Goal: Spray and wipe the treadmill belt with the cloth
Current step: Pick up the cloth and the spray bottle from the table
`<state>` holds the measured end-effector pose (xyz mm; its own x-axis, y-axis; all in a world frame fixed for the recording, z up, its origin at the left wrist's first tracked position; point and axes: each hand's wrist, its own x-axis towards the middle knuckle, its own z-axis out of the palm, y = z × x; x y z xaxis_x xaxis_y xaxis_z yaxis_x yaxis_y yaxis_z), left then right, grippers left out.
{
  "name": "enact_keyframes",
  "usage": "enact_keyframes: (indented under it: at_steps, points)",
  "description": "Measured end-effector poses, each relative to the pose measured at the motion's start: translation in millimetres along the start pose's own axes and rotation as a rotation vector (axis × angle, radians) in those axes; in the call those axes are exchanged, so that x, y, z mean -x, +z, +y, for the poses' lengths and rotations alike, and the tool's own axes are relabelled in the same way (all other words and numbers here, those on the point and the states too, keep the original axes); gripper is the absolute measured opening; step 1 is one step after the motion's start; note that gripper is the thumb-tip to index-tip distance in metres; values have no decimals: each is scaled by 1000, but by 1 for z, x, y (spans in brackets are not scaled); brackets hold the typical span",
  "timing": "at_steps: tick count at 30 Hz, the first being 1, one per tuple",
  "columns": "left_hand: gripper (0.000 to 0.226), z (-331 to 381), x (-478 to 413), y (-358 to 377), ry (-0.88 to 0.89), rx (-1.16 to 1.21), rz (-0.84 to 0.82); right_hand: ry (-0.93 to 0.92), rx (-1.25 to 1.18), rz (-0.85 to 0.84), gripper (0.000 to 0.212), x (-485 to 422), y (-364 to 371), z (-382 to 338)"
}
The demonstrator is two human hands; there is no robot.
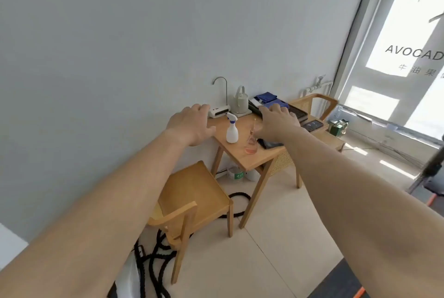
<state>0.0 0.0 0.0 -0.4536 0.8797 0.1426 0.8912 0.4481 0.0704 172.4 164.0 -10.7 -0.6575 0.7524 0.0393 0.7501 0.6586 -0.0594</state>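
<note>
1. A person's two bare arms reach forward toward a small wooden worktop (240, 156) that stands against a pale wall.
2. The left hand (189, 127) hovers at the worktop's left edge. Its fingers are spread and relaxed, and it holds nothing.
3. The right hand (276, 123) is over the middle of the worktop, palm down and fingers spread, also holding nothing. Whether it touches anything beneath it cannot be told.
4. A white spray bottle (232, 130) with a blue and white trigger head stands upright on the worktop. It is between the two hands, near both and touched by neither.
5. A folded blue cloth (266, 97) lies on a dark stack at the back of the worktop, just beyond the right hand. More blue fabric shows directly behind that hand.
6. A dark item lies under the right wrist, too hidden to identify.
7. Also on the worktop are a pale kettle (241, 101), a white water dispenser (218, 112) with a curved spout, a small glass flask (251, 146) and a phone (312, 124).
8. A wooden chair (199, 192) stands under the left forearm, with black rope (149, 264) coiled on the floor beside it.
</note>
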Motion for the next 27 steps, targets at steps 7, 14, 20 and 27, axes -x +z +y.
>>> enact_keyframes:
  at_steps: [7, 14, 20, 27]
  points:
    - [67, 3, -98, 81, 109, 26, -180, 105, -96, -160, 86, -81, 67, -1]
    - [55, 44, -173, 153, 244, 80, -322, 255, -115, -260, 74, -126, 116, 68]
    - [62, 87, -248, 220, 318, 118, -437, 348, -173, -319, 79, -190, 168, 135]
    - [71, 145, -360, 319, 241, 197, -603, 349, -226, -424, 70, -313, 245, 207]
